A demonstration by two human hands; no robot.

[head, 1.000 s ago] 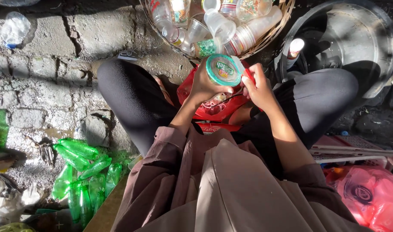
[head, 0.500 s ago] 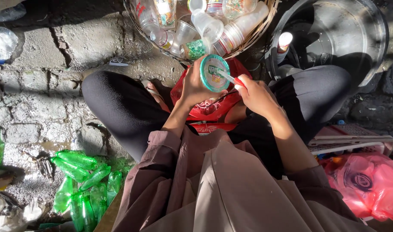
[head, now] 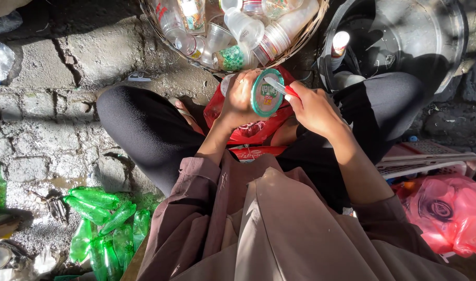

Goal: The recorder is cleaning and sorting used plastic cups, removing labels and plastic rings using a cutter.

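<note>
My left hand point(head: 240, 97) grips a clear plastic cup with a green-rimmed sealed lid point(head: 266, 93), the lid turned toward me. My right hand point(head: 313, 106) holds a small red-handled blade point(head: 280, 87) whose tip lies across the lid. Both hands are over my lap, above a red plastic bag point(head: 248, 130) between my crossed legs in black trousers.
A woven basket point(head: 300, 44) full of clear plastic cups and bottles stands just ahead. A large metal basin point(head: 435, 31) with a bottle is at the upper right. Green bottles point(head: 102, 218) lie at the lower left, a pink bag point(head: 451, 213) and a plastic crate point(head: 430, 156) at right.
The cup has turned a little in my left hand and the blade tip now rests across the lid. The camera has shifted slightly; the basket sits higher in view.
</note>
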